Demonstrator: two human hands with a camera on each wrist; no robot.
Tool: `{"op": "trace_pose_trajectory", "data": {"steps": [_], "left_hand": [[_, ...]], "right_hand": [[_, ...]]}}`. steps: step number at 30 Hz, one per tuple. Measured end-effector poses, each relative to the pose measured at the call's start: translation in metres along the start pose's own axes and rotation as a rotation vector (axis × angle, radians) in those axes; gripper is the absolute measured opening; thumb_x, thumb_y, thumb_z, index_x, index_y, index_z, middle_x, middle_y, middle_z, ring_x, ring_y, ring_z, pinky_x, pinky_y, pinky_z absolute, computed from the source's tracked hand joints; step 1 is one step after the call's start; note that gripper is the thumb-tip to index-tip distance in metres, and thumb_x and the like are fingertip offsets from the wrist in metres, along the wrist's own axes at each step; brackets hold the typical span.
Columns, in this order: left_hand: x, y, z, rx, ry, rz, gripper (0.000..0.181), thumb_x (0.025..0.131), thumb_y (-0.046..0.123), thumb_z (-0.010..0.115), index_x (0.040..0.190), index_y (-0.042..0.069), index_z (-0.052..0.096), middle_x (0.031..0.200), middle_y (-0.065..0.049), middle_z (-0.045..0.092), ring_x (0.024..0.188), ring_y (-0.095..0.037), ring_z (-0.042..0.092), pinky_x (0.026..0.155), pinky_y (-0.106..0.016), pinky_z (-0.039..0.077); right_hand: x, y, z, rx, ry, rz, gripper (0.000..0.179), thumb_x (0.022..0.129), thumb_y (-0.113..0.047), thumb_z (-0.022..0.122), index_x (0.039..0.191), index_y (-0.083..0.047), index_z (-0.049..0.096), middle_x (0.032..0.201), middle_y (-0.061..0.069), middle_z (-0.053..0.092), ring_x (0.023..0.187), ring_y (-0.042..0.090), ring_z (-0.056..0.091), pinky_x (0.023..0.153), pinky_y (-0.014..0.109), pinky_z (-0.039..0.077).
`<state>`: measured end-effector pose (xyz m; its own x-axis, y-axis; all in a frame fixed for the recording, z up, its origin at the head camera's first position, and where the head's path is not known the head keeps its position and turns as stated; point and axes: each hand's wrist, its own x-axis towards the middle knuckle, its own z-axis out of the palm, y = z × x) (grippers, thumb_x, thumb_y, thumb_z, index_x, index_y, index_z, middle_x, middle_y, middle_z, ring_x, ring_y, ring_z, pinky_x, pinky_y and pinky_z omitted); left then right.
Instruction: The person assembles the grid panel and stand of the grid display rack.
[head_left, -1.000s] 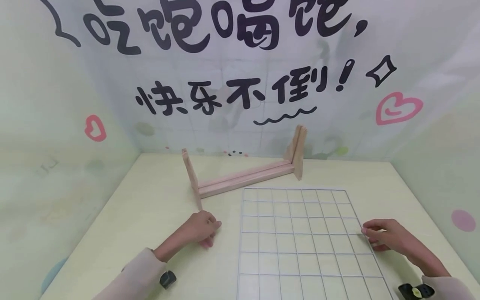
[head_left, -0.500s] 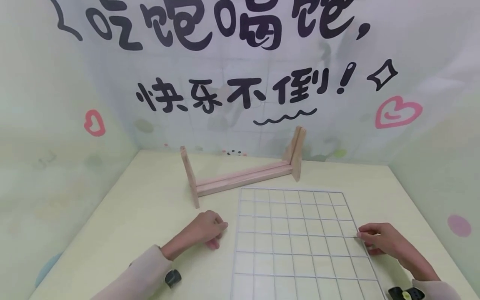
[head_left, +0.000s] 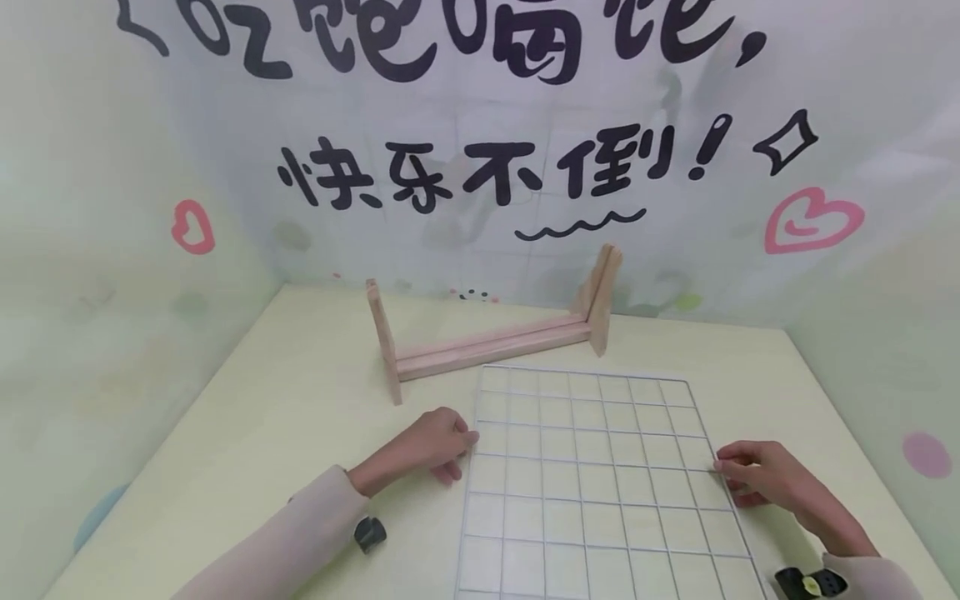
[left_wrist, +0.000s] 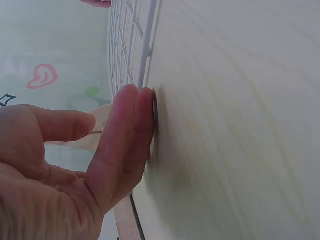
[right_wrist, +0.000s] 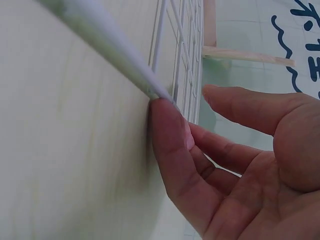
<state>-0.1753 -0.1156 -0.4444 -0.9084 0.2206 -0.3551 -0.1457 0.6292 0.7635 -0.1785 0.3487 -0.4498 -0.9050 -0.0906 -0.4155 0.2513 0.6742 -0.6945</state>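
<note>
A white wire grid panel (head_left: 558,479) lies on the table in the head view. At its left edge is my left hand (head_left: 431,442). The left wrist view shows that hand's fingers (left_wrist: 120,140) straight and low over the tabletop, their tips at the edge wire, the thumb held apart. My right hand (head_left: 772,479) is at the panel's right edge. Seen from the right wrist, a fingertip (right_wrist: 165,112) touches the edge wire (right_wrist: 125,55) from beside the tabletop, while the thumb stands away from it. Neither hand pinches the panel.
Behind the panel stands a wooden frame (head_left: 495,350), with an upright at each end of a grooved crossbar. Its left upright (head_left: 384,342) is near my left hand. A printed backdrop (head_left: 465,108) rises behind the table (head_left: 300,392).
My left hand has moved right, away from the wooden frame's left upright, and has reached the panel's left edge. The right hand stays at the right edge. The head view has shifted slightly.
</note>
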Motion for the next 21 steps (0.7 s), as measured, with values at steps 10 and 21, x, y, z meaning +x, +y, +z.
{"op": "trace_pose_trajectory", "data": {"steps": [10,21], "left_hand": [[0.0059,0.0056,0.0063,0.063,0.008,0.007,0.048,0.099,0.023,0.058,0.129,-0.014,0.051,0.072,-0.010,0.064,0.051,-0.015,0.065,0.050,-0.028,0.057],[0.0074,0.0095,0.0061,-0.058,-0.031,-0.025,0.039,0.099,0.021,0.056,0.117,-0.014,0.056,0.080,-0.013,0.065,0.053,-0.018,0.067,0.052,-0.031,0.059]], "right_hand": [[0.0021,-0.0009,0.0030,-0.040,0.012,-0.015,0.038,0.098,-0.018,0.061,0.120,0.013,0.056,0.098,0.009,0.066,0.084,0.018,0.063,0.068,0.033,0.060],[0.0024,-0.0018,0.0062,-0.096,0.065,-0.052,0.031,0.096,-0.002,0.055,0.119,0.019,0.054,0.092,0.011,0.067,0.076,0.018,0.060,0.062,0.030,0.057]]}}
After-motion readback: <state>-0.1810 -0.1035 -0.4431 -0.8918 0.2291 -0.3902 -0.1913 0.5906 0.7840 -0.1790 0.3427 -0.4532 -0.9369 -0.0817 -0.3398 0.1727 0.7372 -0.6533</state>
